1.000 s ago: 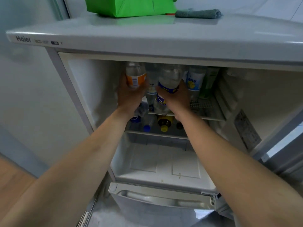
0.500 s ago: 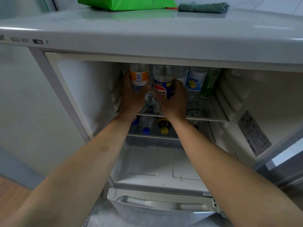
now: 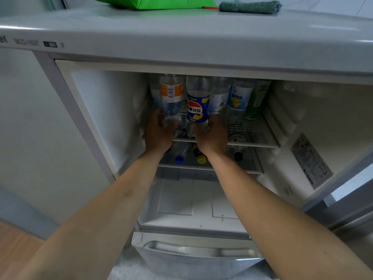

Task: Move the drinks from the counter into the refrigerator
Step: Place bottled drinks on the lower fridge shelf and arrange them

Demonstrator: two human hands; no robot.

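Nearest the camera, both bare forearms are reaching forward and slightly up into the open refrigerator (image 3: 96,110), running roughly parallel and converging toward the upper wire shelf (image 3: 260,145). Below them the freezer drawer handle (image 3: 197,249) and the bare lower compartment floor are showing.

The left hand (image 3: 158,134) is wrapping its fingers around the base of the orange-label bottle (image 3: 171,98); thumb placement is hidden behind the bottle. The right hand (image 3: 212,136) is cupping the base of the blue-label cola bottle (image 3: 197,106) in the same manner. Both bottles are standing about upright at the front of the upper shelf, side by side; whether their bases are fully resting on the wire cannot be told.

Progress, as a judgement: well along. Behind and right of the held pair, more bottles, including a pale lemon-label bottle (image 3: 240,98) and a green carton (image 3: 258,100), are already standing on the same shelf; others are lying on the shelf beneath, caps forward. These two appear close to being set down. The counter is out of view, so what is remaining there cannot be told.

Farthest, a green bag (image 3: 153,2) and a grey cloth (image 3: 250,7) are lying on the refrigerator top.
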